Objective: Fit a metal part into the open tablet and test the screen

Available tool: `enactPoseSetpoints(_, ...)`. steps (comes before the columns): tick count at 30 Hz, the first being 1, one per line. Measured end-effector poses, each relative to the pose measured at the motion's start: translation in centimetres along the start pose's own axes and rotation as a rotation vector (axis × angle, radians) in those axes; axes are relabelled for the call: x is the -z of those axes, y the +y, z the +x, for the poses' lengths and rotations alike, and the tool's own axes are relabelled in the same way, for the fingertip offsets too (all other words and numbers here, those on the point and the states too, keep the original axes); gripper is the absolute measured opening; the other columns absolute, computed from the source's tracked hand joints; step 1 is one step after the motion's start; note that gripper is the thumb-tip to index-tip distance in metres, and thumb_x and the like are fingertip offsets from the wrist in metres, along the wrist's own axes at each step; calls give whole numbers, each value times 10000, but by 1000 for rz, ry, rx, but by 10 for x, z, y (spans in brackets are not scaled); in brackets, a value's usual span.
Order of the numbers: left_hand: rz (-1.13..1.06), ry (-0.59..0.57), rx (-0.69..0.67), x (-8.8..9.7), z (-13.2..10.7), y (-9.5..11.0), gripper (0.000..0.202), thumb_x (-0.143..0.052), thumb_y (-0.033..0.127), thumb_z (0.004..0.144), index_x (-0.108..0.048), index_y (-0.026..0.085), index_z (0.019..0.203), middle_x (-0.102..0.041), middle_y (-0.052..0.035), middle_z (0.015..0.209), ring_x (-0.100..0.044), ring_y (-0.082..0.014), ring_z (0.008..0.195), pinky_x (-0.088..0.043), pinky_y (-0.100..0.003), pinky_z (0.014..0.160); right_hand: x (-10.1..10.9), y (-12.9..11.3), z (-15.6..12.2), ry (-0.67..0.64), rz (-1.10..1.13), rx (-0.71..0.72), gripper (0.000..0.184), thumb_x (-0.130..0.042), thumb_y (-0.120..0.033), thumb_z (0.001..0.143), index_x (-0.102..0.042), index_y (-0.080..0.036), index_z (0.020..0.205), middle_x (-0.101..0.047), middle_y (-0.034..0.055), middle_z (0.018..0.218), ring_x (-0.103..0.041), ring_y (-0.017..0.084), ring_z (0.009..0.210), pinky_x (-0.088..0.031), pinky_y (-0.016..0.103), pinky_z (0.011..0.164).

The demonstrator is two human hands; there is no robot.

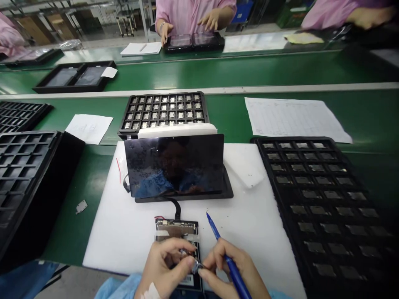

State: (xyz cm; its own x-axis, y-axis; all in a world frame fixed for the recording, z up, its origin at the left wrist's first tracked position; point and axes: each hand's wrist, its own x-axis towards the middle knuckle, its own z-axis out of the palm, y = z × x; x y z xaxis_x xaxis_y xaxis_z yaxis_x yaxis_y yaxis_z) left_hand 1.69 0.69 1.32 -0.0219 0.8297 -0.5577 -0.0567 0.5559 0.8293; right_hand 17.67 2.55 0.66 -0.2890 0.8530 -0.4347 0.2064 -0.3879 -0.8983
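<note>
Landmark: white foam mat (124,232) lying on the green surface (368,120).
Circuit board (177,232): resting at the mat's near edge, already cabled to the dark screen (174,166) standing behind it.
Left hand (163,268): fingers pinching a small metal part (196,265) over the board.
Right hand (232,270): gripping a blue pen (227,257), fingertip steadying the part.
Progress: part apparently being seated, not yet released.
Tray of parts (330,207): right of the mat, mostly filled.

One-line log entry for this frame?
left hand: on circuit board | right hand: holds blue pen, pinches small metal part | screen: upright behind board
</note>
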Motion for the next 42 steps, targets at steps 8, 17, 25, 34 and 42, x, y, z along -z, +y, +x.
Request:
enactPoseSetpoints(8, 145, -49, -89, 8, 2, -5, 436, -696, 606, 708, -731, 180, 794, -618, -44, 600, -512, -130, 558, -370, -199, 532, 3, 3, 1, -73, 49, -6, 261, -571, -141, 629, -334, -246, 603, -675, 15, 631, -587, 153, 574, -449, 224, 561)
enactPoseSetpoints(17, 52, -59, -86, 4, 0, 0, 418, -726, 590, 691, -733, 184, 792, -629, -34, 627, -505, -99, 538, -368, -163, 521, -2, -1, -5, 9, 71, 10, 284, -586, -181, 640, -317, -255, 594, -663, 3, 613, -587, 148, 544, -460, 224, 558)
enactPoseSetpoints(25, 149, -115, -164, 6, -3, -1, 199, -681, 411, 766, -729, 223, 812, -664, -25, 689, -570, -124, 615, -411, -174, 582, 5, 1, -6, -97, 24, 25, 287, -579, -135, 665, -320, -248, 619, -662, 11, 658, -588, 150, 586, -461, 225, 572)
enactPoseSetpoints(34, 203, -80, -198, 7, -8, -5, 105, -646, 302, 764, -725, 280, 831, -687, 18, 746, -612, -121, 680, -444, -160, 650, 3, 4, -9, -77, 13, 98, 295, -570, -90, 653, -321, -246, 624, -662, -8, 643, -596, 146, 580, -454, 215, 570)
enactPoseSetpoints(42, 283, -115, -500, 8, -7, -3, 142, -600, 170, 788, -690, 275, 823, -659, 53, 658, -564, -83, 560, -404, -141, 561, 1, 7, -12, -48, 152, 175, 312, -567, -57, 649, -317, -245, 655, -633, -18, 730, -560, 126, 596, -452, 212, 583)
